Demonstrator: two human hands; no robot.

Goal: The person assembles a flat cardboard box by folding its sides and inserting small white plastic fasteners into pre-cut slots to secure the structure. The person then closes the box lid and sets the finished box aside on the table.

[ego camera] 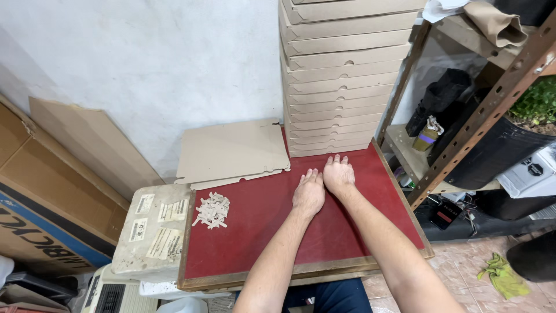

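1. Left hand [308,194] and right hand [339,175] lie flat, side by side on the red desk [255,232], grip released, holding nothing.
2. Box stack [341,81] just beyond the fingertips.
3. White tabs [212,210] well left of the left hand.

Small packing workshop: stacked flat cardboard boxes [339,75], metal shelving [480,110], red worktable [260,232]

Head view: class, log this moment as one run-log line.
left hand: flat on red board, empty | right hand: flat, empty | beside: flat cardboard sheets, small white pieces, folded box stack
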